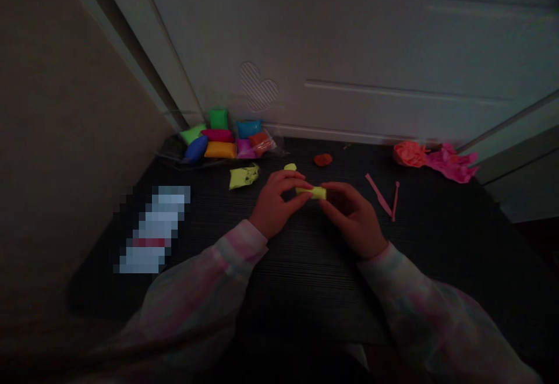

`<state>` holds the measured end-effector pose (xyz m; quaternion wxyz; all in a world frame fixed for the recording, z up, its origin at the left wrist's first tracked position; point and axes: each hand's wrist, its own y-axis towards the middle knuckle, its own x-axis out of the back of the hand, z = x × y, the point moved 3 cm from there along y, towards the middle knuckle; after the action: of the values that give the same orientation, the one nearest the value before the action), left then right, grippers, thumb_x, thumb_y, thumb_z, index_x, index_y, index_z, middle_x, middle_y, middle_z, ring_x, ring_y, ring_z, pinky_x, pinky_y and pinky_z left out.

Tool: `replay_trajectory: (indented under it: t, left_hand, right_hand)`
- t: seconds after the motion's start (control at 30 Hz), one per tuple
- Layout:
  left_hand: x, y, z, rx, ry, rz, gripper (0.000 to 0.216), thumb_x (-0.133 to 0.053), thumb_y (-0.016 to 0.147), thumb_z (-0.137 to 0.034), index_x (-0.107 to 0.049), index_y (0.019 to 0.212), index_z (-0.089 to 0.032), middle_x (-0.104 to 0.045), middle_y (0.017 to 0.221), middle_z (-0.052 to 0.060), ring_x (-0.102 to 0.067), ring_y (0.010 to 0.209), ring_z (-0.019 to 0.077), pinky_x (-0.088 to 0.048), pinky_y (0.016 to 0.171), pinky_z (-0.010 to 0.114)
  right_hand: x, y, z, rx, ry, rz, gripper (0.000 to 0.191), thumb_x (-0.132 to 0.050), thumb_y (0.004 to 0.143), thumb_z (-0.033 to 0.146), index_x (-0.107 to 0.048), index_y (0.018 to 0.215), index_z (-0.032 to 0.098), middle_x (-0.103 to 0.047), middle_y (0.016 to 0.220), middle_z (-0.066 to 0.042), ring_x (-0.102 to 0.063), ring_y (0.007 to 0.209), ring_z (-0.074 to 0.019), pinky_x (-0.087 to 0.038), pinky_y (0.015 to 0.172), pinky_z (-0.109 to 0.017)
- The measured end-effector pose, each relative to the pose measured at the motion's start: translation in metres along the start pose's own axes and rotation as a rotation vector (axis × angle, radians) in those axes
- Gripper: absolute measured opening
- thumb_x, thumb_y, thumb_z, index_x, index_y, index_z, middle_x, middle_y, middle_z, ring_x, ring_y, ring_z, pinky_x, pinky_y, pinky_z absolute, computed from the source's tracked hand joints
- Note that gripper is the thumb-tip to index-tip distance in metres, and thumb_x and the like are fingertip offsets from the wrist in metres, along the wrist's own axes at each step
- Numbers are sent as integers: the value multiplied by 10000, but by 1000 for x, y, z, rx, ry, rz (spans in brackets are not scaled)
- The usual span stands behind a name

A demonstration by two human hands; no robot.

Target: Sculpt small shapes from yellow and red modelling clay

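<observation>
A short roll of yellow clay (311, 192) is pinched between both hands above a dark ribbed mat (305, 267). My left hand (276, 204) grips its left end with curled fingers. My right hand (354, 218) closes on its right end. A small yellow clay bit (290, 167) lies just beyond my left hand. An opened yellow wrapper (243, 176) lies further left.
A clear bag of coloured clay packs (220, 139) sits at the mat's back left. A red clay lump (323, 159), pink modelling tools (384, 197), an orange wrapper (409, 154) and a pink wrapper (449, 164) lie to the right. A white panelled door (349, 52) stands behind.
</observation>
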<state>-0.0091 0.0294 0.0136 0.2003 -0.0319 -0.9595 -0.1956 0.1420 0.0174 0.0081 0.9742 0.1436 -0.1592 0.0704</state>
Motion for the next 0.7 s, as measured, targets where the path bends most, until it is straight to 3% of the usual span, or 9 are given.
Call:
replay_trajectory:
  t: [0.17, 0.27, 0.33, 0.43, 0.57, 0.7]
  left_hand:
    - [-1, 1, 4, 129, -129, -78, 203, -615, 662, -211, -591, 863, -202, -531, 997, 38, -489, 953, 161, -411, 770, 298]
    - [-2, 0, 8, 350, -286, -171, 187, -607, 668, -278, -555, 807, -165, -542, 805, 14, -520, 751, 118, -409, 632, 246]
    - [-8, -1, 10, 547, -465, -54, 223, -570, 691, -359, -548, 712, -139, -521, 655, -3, -499, 602, 93, -385, 551, 235]
    - [-19, -6, 8, 719, -806, 177, 265, -559, 696, -384, -574, 707, -120, -553, 647, 14, -515, 584, 89, -393, 543, 232]
    - [-20, -6, 7, 709, -1023, 150, 166, -623, 653, -213, -605, 796, -130, -612, 801, 25, -559, 734, 99, -430, 703, 256]
    - [-16, -2, 9, 602, -897, 104, 211, -634, 634, -175, -612, 840, -138, -638, 883, 33, -569, 832, 130, -404, 820, 305]
  right_hand:
    - [3, 0, 2, 97, -169, -100, 293, -562, 722, 202, -500, 1007, 232, -554, 907, -26, -554, 751, -135, -483, 722, -328]
    - [4, -1, 6, 189, -261, -152, 271, -536, 733, 166, -501, 995, 228, -549, 911, -27, -548, 738, -127, -487, 712, -317]
    - [4, -2, 9, 249, -335, -170, 279, -531, 731, 150, -497, 996, 229, -555, 890, -25, -547, 726, -128, -489, 699, -312]
    - [1, -4, 13, 340, -421, -147, 320, -526, 723, 123, -481, 1020, 233, -572, 895, -29, -555, 755, -141, -489, 708, -316]
    - [-3, -7, 14, 357, -364, -62, 376, -527, 718, 111, -457, 1067, 233, -562, 991, -45, -556, 837, -152, -476, 775, -335]
    - [-1, -5, 8, 190, -148, -74, 354, -527, 743, 168, -447, 1082, 233, -529, 1037, -54, -549, 882, -155, -475, 777, -340]
